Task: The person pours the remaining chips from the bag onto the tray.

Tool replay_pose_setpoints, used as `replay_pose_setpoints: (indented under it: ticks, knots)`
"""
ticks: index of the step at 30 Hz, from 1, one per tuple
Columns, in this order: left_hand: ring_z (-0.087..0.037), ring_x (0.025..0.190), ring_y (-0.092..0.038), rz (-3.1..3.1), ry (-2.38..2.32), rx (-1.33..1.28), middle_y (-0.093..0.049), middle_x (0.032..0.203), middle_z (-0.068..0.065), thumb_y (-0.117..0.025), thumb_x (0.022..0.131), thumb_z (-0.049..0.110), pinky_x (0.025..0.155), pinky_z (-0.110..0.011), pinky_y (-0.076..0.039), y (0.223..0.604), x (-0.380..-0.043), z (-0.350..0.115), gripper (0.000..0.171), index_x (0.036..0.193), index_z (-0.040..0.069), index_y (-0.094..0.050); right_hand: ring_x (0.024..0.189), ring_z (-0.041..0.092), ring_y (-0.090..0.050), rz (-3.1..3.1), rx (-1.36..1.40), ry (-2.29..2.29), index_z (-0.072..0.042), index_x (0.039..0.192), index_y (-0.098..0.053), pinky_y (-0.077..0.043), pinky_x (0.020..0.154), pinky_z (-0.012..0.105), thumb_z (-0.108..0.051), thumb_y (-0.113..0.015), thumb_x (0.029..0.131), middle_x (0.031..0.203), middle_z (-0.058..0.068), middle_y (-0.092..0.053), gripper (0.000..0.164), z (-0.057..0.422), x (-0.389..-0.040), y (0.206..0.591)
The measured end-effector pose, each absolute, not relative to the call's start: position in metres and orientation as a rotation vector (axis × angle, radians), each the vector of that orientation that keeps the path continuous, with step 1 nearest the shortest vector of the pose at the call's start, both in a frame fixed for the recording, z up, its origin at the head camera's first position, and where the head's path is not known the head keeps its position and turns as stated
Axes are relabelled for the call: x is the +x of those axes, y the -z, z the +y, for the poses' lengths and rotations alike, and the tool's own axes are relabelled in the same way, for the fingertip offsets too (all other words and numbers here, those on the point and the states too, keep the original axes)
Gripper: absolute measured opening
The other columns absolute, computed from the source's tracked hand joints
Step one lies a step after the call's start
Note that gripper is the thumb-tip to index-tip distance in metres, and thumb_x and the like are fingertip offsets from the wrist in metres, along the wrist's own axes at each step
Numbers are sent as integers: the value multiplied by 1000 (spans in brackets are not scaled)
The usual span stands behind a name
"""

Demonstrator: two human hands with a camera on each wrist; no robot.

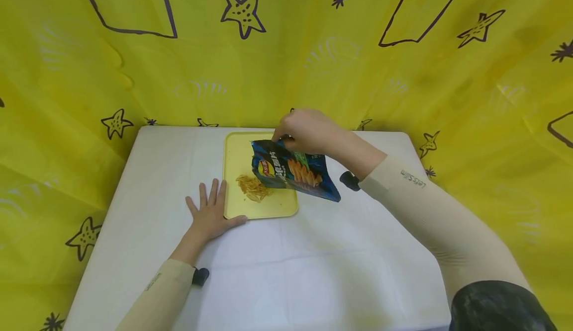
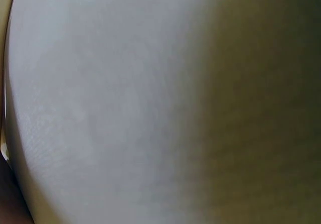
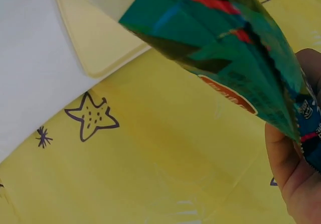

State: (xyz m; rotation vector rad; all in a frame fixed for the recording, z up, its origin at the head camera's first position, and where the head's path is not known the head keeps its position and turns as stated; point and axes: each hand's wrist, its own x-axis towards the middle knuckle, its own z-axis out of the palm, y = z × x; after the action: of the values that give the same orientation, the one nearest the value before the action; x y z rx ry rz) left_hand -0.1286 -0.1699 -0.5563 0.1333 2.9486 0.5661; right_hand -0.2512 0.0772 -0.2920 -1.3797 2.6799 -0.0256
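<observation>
My right hand (image 1: pixel 306 131) pinches a dark blue bag of potato chips (image 1: pixel 291 169) by its upper edge, holding it tilted above a pale yellow tray (image 1: pixel 239 152). In the right wrist view, fingers (image 3: pixel 283 156) grip the end of the chip bag (image 3: pixel 200 48). A small heap of chips (image 1: pixel 252 188) lies on the tray, by the bag's lower left end. My left hand (image 1: pixel 212 214) lies with spread, straight fingers at the tray's lower left corner, its thumb along the near edge. The left wrist view is mostly blurred white cloth and sleeve.
The tray rests on a table (image 1: pixel 286 271) with a white cover. Behind it hangs a yellow curtain (image 1: pixel 286 72) with starfish drawings, close to the table's far edge. Dark wrist-worn devices (image 1: pixel 200 276) sit at both sleeves.
</observation>
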Motion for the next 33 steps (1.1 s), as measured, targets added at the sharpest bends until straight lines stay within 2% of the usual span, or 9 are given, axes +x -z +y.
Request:
replay_pose_setpoints:
  ticks: [5,14,25,33]
  knots:
    - [-42,134,17,2948,-556,129,6,154,-13,-46,64,84,91,-69,18,556,-129,-169,119,148,16,4,78,8,-56,2678,-1391,17,-22,102,-72,-45,65,26,-16,-60,86,96,-8,-67,21,74,-252,290]
    - [-42,134,18,2950,-517,132,6,153,-13,-41,64,87,91,-69,19,560,-133,-170,120,148,15,5,77,7,-56,2657,-1410,0,-21,101,-73,-45,66,25,-15,-59,86,96,-8,-67,21,71,-251,290]
    - [-42,134,17,2956,-556,130,6,153,-13,-42,63,86,90,-69,18,560,-129,-172,120,148,16,4,77,9,-54,2642,-1423,11,-22,101,-73,-45,68,26,-16,-59,87,95,-9,-66,20,72,-247,294]
    - [-41,134,20,2943,-522,127,9,153,-11,-37,62,89,91,-68,19,561,-132,-170,121,148,17,7,77,9,-55,2664,-1418,27,-22,100,-73,-44,66,26,-13,-58,86,95,-8,-67,22,79,-249,295]
